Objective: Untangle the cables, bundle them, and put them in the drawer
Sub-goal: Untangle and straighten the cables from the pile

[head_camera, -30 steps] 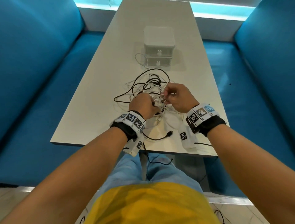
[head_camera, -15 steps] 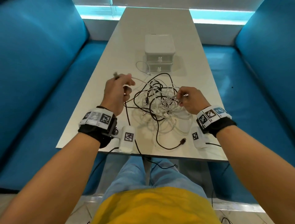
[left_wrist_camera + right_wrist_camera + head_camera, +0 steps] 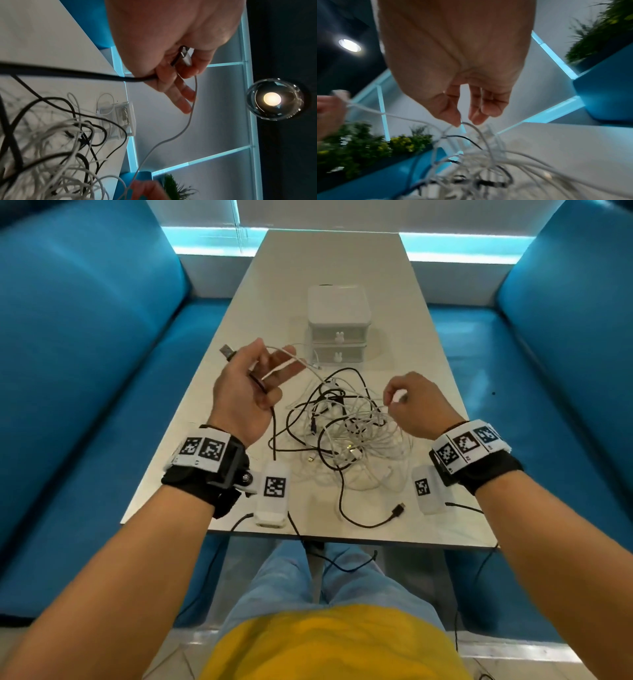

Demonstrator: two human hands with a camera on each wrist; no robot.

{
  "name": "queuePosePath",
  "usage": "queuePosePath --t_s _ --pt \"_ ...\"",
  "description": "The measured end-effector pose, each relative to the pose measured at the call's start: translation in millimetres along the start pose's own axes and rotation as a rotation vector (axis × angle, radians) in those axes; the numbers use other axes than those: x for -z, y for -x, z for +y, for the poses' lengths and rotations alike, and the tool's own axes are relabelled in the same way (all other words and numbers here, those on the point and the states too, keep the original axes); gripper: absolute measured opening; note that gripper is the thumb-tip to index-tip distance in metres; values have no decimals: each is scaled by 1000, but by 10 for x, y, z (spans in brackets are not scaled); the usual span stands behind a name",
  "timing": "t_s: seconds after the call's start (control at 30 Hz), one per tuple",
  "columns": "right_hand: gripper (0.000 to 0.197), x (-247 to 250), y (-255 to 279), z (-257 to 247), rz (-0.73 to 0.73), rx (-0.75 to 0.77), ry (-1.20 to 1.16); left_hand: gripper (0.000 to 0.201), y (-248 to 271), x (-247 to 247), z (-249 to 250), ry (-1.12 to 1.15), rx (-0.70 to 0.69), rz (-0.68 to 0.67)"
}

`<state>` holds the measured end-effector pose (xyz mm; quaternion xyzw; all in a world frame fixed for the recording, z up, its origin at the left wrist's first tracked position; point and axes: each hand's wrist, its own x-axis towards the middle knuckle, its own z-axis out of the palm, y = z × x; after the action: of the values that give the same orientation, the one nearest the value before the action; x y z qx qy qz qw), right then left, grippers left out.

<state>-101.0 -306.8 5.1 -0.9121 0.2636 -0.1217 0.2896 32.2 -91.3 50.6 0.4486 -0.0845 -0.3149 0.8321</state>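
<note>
A tangle of black and white cables lies in the middle of the white table. My left hand is raised left of the tangle, palm turned up. It grips the black cable just behind its USB plug, and a thin white cable lies across its outstretched fingers. My right hand hovers over the tangle's right side with curled fingers. Its thumb and forefinger lightly pinch the white cable. The white two-drawer box stands beyond the tangle with both drawers closed.
A loose black cable end lies near the table's front edge. Blue bench seats flank the table on both sides. Wires from the wrist cameras hang over the front edge toward my lap.
My hands have drawn apart from the middle of the tangle. The left one pulled the black plug end out leftward and up and turned palm-up. The right one shifted right and lifted.
</note>
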Motion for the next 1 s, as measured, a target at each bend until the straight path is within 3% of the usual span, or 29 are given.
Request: queuePosePath --t_s 0.17,0.27,0.3,0.37,0.43,0.5,0.67,0.87,1.0 --pt "27 35 104 -369 -195 170 -194 31 31 -238 -82 -47 5 -59" --pt "18 20 85 -368 -22 176 -290 17 30 -306 -79 -38 -33 -64" --pt "22 24 70 -340 39 163 -325 17 33 -316 -66 -15 -42 -69" --pt "26 23 59 -279 20 125 -365 30 43 -328 -31 47 -38 -82" --pt "26 -10 76 -220 -106 133 -259 41 56 -350 -9 68 -20 -97" --pt "10 -78 99 -168 -186 158 -179 44 61 -374 -19 36 -2 -81" --pt "13 -133 116 46 -211 94 -123 49 54 -346 -62 -51 70 -135" --pt "13 -112 159 251 -215 13 -123 24 22 -249 -88 -160 63 -228" --pt "12 -95 180 261 -237 -2 -104 25 17 -263 -117 -239 46 -238"
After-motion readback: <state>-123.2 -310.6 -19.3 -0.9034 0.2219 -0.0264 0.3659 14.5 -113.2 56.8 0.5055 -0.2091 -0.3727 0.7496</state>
